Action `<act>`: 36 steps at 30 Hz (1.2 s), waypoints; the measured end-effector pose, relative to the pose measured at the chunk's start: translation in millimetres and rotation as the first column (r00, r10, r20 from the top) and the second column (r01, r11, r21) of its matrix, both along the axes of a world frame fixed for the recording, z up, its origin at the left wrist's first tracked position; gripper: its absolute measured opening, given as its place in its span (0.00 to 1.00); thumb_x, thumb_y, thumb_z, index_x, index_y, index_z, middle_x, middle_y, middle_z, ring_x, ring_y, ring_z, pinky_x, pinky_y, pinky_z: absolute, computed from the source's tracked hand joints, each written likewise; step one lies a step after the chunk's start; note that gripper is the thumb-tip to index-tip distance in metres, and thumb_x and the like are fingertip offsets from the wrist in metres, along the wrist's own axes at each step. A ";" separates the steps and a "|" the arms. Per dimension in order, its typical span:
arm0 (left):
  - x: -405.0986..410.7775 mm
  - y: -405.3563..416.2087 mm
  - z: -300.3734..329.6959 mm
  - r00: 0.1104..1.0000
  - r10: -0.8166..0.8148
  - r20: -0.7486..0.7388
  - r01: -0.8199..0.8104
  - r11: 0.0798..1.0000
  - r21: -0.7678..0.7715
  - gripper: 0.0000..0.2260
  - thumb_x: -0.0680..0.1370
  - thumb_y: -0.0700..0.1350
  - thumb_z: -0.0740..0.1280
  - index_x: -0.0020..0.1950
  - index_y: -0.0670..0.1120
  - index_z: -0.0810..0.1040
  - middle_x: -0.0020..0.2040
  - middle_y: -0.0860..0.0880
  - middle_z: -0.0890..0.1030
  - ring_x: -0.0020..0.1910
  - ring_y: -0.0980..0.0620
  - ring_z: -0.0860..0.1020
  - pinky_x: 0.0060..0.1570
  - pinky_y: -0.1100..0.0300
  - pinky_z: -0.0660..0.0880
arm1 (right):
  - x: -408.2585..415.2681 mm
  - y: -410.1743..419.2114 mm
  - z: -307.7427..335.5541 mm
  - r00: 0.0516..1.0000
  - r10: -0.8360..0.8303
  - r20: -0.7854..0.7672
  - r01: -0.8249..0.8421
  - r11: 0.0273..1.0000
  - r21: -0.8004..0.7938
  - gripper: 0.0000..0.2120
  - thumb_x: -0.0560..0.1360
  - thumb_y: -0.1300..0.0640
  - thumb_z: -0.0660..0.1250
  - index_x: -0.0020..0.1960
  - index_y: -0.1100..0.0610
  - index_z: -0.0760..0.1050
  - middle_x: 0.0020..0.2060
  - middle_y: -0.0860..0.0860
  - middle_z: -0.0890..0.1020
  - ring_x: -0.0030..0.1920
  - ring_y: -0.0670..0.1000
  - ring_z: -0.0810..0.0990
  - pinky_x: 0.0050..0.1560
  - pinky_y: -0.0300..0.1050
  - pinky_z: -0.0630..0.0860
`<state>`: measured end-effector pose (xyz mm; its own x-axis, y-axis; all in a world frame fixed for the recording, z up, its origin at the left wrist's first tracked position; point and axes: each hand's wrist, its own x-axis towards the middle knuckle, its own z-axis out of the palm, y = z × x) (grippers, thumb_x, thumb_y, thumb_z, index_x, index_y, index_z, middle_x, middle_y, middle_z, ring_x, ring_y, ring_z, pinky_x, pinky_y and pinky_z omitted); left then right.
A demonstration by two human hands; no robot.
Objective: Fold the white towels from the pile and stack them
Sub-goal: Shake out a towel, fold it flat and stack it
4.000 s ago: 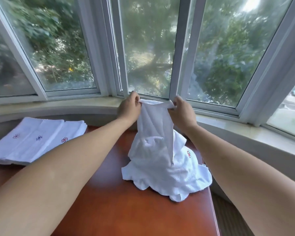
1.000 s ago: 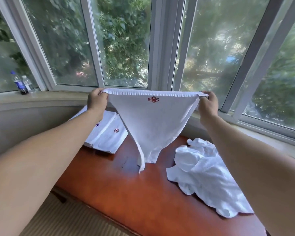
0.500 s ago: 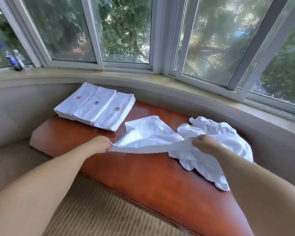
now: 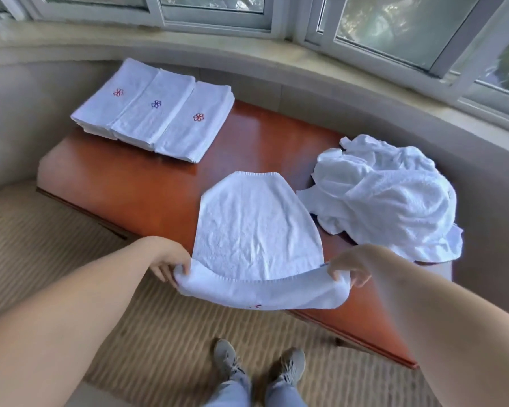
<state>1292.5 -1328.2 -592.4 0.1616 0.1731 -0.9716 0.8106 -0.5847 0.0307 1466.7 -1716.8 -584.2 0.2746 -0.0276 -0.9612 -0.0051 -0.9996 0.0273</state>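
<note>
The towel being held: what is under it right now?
The towel lies spread on the red-brown table; its near edge, pinched by the left hand and right hand, hangs past the table edge above the striped floor. Whatever else lies beneath is covered.

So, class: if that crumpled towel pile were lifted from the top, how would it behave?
The crumpled pile would probably go limp and trail, since the towel sags between the left hand and right hand. Likely light. It wouldn't roll.
</note>
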 end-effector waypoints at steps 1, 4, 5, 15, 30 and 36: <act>2.9 4.1 1.0 1.000 0.014 0.025 -0.014 1.000 0.001 0.15 0.79 0.43 0.64 0.66 0.44 0.72 0.57 0.47 0.83 0.48 0.52 0.87 0.52 0.58 0.80 | 2.8 3.6 4.3 1.000 0.000 0.028 0.000 1.000 0.007 0.39 0.72 0.57 0.64 0.82 0.50 0.58 0.71 0.61 0.74 0.63 0.58 0.81 0.68 0.53 0.76; 13.2 17.4 10.4 0.987 0.048 0.154 -0.054 0.998 0.037 0.14 0.80 0.43 0.65 0.65 0.43 0.74 0.55 0.47 0.84 0.48 0.53 0.86 0.56 0.58 0.80 | 13.2 16.6 15.9 0.983 0.019 0.180 -0.023 1.000 0.019 0.31 0.76 0.56 0.64 0.77 0.56 0.64 0.67 0.59 0.75 0.61 0.58 0.80 0.62 0.49 0.79; 17.8 23.0 13.8 0.977 0.059 0.204 -0.069 0.997 0.042 0.12 0.80 0.43 0.64 0.63 0.44 0.74 0.55 0.47 0.84 0.48 0.52 0.86 0.58 0.57 0.79 | 16.8 22.1 21.3 0.971 0.045 0.236 -0.056 0.998 0.038 0.23 0.76 0.56 0.65 0.71 0.57 0.70 0.61 0.57 0.77 0.54 0.56 0.81 0.53 0.45 0.81; 71.3 70.5 27.7 0.686 0.087 0.723 -0.212 0.974 0.084 0.06 0.80 0.42 0.63 0.43 0.46 0.73 0.43 0.48 0.71 0.44 0.49 0.69 0.42 0.56 0.63 | 74.6 45.9 31.9 0.761 -0.102 0.641 -0.105 0.955 0.276 0.11 0.80 0.54 0.57 0.39 0.51 0.68 0.38 0.49 0.73 0.41 0.53 0.74 0.39 0.45 0.66; 224.5 110.0 -54.0 0.712 0.030 0.702 -0.288 0.924 0.252 0.12 0.78 0.40 0.60 0.35 0.47 0.64 0.34 0.49 0.68 0.33 0.49 0.66 0.36 0.55 0.59 | 231.0 107.6 -70.4 0.730 -0.153 0.666 -0.097 0.941 0.323 0.13 0.81 0.56 0.53 0.38 0.54 0.67 0.36 0.51 0.74 0.43 0.57 0.75 0.35 0.45 0.65; 257.1 121.8 -107.5 0.802 -0.129 0.584 -0.108 0.929 0.353 0.12 0.78 0.39 0.59 0.34 0.46 0.65 0.35 0.48 0.72 0.36 0.47 0.70 0.34 0.55 0.62 | 261.0 132.9 -109.3 0.787 -0.057 0.614 -0.128 0.959 0.252 0.06 0.75 0.62 0.57 0.47 0.53 0.70 0.46 0.54 0.77 0.47 0.58 0.75 0.45 0.45 0.70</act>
<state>1549.6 -1206.4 -699.8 0.6822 0.4760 -0.5550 0.6948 -0.6584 0.2894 1727.6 -1583.9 -693.5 0.7998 0.2242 -0.5568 0.1072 -0.9661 -0.2350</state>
